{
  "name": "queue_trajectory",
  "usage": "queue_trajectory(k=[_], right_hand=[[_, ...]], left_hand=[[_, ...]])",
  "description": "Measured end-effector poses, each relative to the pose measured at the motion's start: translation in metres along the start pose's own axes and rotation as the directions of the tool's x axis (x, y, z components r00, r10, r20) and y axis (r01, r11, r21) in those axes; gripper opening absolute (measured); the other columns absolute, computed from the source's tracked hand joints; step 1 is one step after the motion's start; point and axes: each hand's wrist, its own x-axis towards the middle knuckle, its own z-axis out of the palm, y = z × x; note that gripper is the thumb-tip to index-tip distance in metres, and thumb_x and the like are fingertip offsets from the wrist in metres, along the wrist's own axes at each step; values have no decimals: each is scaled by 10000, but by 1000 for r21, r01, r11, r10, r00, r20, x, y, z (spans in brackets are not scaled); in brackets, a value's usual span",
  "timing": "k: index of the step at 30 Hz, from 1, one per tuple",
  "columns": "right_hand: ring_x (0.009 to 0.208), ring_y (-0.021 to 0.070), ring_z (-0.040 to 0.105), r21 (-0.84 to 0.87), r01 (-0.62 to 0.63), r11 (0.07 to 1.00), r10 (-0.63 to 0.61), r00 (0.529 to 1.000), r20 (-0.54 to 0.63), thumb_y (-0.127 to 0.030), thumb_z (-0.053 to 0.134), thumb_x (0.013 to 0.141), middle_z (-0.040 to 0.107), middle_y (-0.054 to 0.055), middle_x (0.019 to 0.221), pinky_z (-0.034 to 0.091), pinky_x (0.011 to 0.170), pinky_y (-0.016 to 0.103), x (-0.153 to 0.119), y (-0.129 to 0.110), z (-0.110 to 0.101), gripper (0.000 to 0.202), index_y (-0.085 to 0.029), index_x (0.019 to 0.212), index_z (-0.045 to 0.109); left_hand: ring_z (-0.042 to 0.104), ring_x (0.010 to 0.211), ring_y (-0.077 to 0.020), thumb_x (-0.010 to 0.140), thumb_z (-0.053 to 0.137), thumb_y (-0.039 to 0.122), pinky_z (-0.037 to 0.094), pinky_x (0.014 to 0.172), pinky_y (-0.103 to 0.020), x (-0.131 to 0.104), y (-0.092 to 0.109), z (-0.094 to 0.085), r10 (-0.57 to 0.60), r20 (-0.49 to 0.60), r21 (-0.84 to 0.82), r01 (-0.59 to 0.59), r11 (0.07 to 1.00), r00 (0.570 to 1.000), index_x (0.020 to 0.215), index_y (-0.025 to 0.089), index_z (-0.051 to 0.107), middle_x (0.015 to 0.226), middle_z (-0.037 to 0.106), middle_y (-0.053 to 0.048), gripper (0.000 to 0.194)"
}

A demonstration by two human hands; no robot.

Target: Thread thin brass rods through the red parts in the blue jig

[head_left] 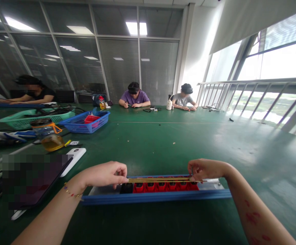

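Note:
Thin yellowish rods [158,180], close together, stretch level between my two hands. My left hand [112,173] pinches their left end, with the thumb and fingers closed. At the other end my right hand [202,170] grips them between thumb and fingers; a short tip sticks out past it. Directly beneath is a long tray with blue side rails [155,196] and grey ends. Inside it stand a row of several red bins [163,188] and a black block [126,188] at the left. Whether the rods touch the tray, I cannot tell.
On the left lie a dark-screened tablet [43,183], a jar of amber liquid [49,137], a blue basket [86,126] and a green basket [33,119]. Several people sit along the far side of the green table [143,143]. A railing [255,98] runs along the right.

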Motion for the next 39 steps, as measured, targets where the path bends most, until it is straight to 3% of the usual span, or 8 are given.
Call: queue_trajectory(k=[6,14,21,25,31,35,39], right_hand=[[699,165,585,-108,18,994,-24,998,-55,-516,554,710,648,49,798,434,585,234,-1,-4,-2,417,-158,925,539],[731,175,591,-179,2,984,-22,994,-106,-524,563,689,645,51,820,441,595,236,-3,-12,-1,419,-163,902,554],[736,187,596,-233,-14,972,-18,991,-132,-531,544,700,648,54,857,451,629,263,-8,-18,-2,455,-185,995,554],[784,202,593,-224,-30,974,-10,985,-175,-527,555,691,640,61,889,455,673,281,-16,-17,-6,503,-187,1061,528],[924,227,545,-237,-102,966,-7,907,-420,-538,506,723,592,81,1019,441,780,324,-37,-12,-14,545,-199,1149,478],[857,222,575,-243,-105,964,7,928,-373,-495,532,716,633,65,930,463,723,303,-46,-17,-14,424,-201,1020,574],[805,195,602,-261,-55,964,-18,962,-271,-362,517,745,661,45,886,472,679,259,-44,-26,-9,265,-199,928,619]], left_hand=[[535,627,-127,725,464,475,353,536,-191,-3,-2,-7,34,-52,157,-26,987,998,742,198,639,695,619,19,328],[545,683,-132,741,454,411,347,577,-194,-5,11,-5,56,-136,194,-29,981,989,802,217,647,764,623,6,281],[534,746,-137,795,421,385,352,663,-217,-11,30,-3,202,-385,353,-59,934,901,789,249,638,840,592,6,256],[525,774,-154,790,414,426,364,671,-226,-16,25,-11,220,-530,380,-3,925,819,809,251,635,876,587,0,283],[526,729,-148,758,464,455,368,642,-220,-27,10,-29,200,-596,370,45,928,778,802,242,647,873,593,0,284],[526,720,-153,748,475,464,364,641,-225,-31,-1,-37,161,-643,359,109,927,749,812,238,648,879,602,-5,292],[536,740,-159,748,472,441,365,642,-225,-17,-12,-35,136,-629,361,133,923,765,796,237,645,864,607,-8,272]])
